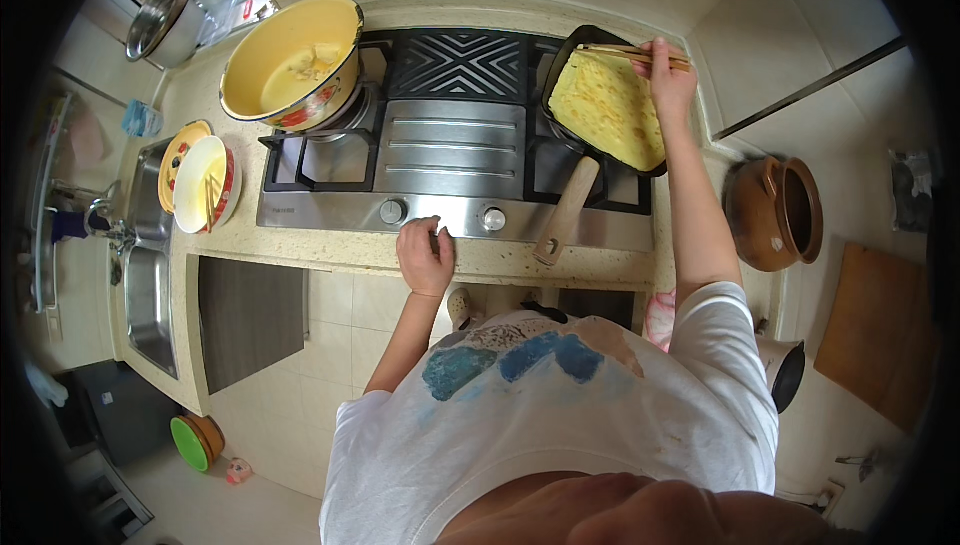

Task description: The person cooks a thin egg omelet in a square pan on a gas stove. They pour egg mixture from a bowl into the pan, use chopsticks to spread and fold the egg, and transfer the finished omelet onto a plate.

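My right hand (670, 79) grips a pair of wooden chopsticks (611, 51) over the far side of a dark rectangular frying pan (554, 87). The chopstick tips reach the upper left edge of a flat yellow egg sheet (606, 106) with light brown spots, which covers most of the pan. The pan sits on the right burner of a gas stove (450, 211), its wooden handle (568, 211) pointing towards me. My left hand (425, 254) holds nothing and rests at the counter's front edge, between the two stove knobs, with the thumb apart from the fingers.
A large yellow enamel basin (259, 87) stands over the left burner. Left of the stove, a white bowl (196, 203) with chopsticks in it overlaps a patterned plate (174, 158), beside the steel sink (148, 305). A brown clay pot (757, 215) and a wooden board (862, 335) are at right.
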Demonstrator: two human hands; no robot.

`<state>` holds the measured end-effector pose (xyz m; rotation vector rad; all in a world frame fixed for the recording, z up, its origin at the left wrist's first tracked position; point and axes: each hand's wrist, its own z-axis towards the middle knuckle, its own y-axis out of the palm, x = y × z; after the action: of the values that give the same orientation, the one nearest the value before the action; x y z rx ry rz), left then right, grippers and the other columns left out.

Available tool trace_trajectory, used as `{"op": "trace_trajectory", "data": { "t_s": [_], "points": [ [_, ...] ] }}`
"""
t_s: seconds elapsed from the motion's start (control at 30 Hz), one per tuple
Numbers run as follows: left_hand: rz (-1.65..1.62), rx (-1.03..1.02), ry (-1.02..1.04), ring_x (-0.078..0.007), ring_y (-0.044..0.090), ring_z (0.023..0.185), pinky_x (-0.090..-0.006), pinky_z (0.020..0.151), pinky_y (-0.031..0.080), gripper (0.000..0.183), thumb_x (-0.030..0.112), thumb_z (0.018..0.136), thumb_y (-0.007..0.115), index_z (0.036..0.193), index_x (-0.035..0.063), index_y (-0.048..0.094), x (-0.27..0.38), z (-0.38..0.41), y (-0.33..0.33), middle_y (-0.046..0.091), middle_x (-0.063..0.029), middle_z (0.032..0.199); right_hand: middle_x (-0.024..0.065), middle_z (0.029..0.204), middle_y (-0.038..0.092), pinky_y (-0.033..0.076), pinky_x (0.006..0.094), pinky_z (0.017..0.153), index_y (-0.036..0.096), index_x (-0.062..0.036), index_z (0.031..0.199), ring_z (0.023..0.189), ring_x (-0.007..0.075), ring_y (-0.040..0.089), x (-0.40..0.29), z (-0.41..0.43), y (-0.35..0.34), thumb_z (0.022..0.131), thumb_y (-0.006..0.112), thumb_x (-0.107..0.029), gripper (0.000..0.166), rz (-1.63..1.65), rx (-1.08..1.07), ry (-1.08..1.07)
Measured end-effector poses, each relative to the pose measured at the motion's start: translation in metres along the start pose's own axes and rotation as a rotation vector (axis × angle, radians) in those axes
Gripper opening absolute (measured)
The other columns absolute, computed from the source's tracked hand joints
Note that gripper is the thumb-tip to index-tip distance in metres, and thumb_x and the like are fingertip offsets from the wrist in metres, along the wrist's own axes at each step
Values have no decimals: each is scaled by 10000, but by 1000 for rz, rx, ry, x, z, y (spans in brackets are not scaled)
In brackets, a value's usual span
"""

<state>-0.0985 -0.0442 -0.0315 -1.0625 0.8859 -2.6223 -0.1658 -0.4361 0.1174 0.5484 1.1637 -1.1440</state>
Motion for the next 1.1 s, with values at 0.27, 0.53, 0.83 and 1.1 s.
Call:
{"op": "trace_trajectory", "data": {
  "t_s": [0.27, 0.53, 0.83, 1.1],
  "points": [
    [-4, 11, 20, -300, 522, 802, -389, 712, 409, 184, 65, 722, 593, 896, 32, 543, 0, 1, 1, 555, -121, 828, 110, 777, 618, 545, 246, 543, 582, 43, 896, 583, 168, 618, 8, 17, -7, 898, 495, -236, 292, 149, -1, 179],
    [-2, 14, 23, -303, 523, 812, -388, 721, 411, 183, 67, 721, 593, 894, 33, 541, -2, 1, 1, 557, -125, 834, 94, 728, 614, 522, 238, 516, 589, 38, 832, 568, 152, 611, 11, 6, 9, 885, 522, -213, 265, 40, 80, -71],
    [9, 7, 0, -306, 524, 816, -390, 716, 414, 176, 65, 718, 589, 885, 34, 542, -2, 0, 0, 559, -127, 841, 96, 714, 615, 505, 220, 457, 581, 32, 852, 522, 151, 605, -3, 13, -7, 896, 499, -260, 307, 134, 8, 117],
    [2, 2, 15, -307, 525, 812, -391, 714, 415, 165, 68, 725, 587, 877, 27, 539, -2, 0, 0, 558, -128, 834, 79, 706, 604, 511, 227, 459, 582, 36, 805, 518, 139, 590, 11, 21, -6, 883, 527, -217, 270, 163, 75, 84]
  ]
}}
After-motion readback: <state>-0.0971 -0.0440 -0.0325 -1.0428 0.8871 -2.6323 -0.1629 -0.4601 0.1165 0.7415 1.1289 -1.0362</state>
